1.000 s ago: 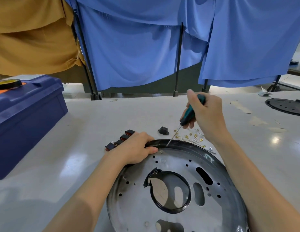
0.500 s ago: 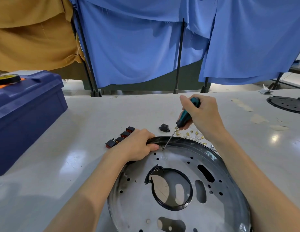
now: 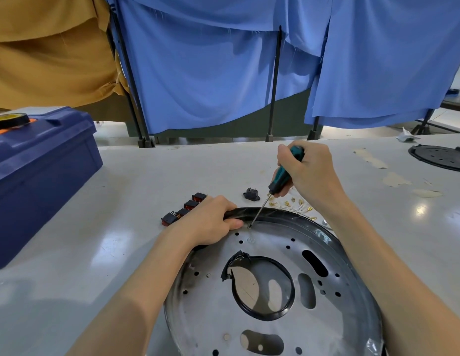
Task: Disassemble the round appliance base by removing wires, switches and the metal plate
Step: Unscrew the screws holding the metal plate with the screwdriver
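a: how far along are you?
b: your switches are out, four black-and-red ones in a row on the table, just left of your left hand. a small black socket lies past the rim. the white wires with brass ends lie in a loose heap near your right wrist. wires and switches look done, i'd say.
a: what's left?
b: the metal plate. it sits in the round base, flat on the table right in front of you. your left hand grips the far-left rim, fingers curled over it. your right hand is wrapped round the screwdriver, tip down on a small screw near the far edge, just beside your left hand. can't tell how many other screws hold it.
a: materials?
b: plate is thin shiny sheet metal, round, punched with small holes and oval slots. the big centre hole is lined with a black rubber ring, torn at one spot. base rim is glossy black, probably plastic. screwdriver handle is green and black with a thin steel shaft. table is smooth, pale, glossy.
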Demonstrator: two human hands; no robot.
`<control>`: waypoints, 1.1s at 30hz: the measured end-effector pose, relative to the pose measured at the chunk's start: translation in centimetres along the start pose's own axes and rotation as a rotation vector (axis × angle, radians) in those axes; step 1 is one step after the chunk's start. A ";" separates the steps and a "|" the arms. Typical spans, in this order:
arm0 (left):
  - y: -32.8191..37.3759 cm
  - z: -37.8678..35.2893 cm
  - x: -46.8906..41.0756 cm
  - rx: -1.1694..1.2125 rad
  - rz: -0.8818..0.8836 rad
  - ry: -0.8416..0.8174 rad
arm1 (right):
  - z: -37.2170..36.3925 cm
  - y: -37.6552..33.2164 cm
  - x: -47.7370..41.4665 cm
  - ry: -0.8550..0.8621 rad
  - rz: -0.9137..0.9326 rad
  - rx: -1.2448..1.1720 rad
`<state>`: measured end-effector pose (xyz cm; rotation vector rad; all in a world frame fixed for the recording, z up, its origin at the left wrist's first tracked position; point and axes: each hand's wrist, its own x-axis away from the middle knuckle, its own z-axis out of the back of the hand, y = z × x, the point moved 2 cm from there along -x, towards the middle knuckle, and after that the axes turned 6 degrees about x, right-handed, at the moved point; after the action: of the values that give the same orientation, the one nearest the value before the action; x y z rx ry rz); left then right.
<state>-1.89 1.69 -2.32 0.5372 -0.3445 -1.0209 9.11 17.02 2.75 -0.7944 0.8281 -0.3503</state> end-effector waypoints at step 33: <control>4.3 0.2 0.4 0.624 -0.318 0.196 | -1.7 -3.5 0.9 -0.212 0.192 -0.024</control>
<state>1.25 3.02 0.32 1.2776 -0.4108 -1.1503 8.47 13.37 4.21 -0.7527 0.7037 -0.0835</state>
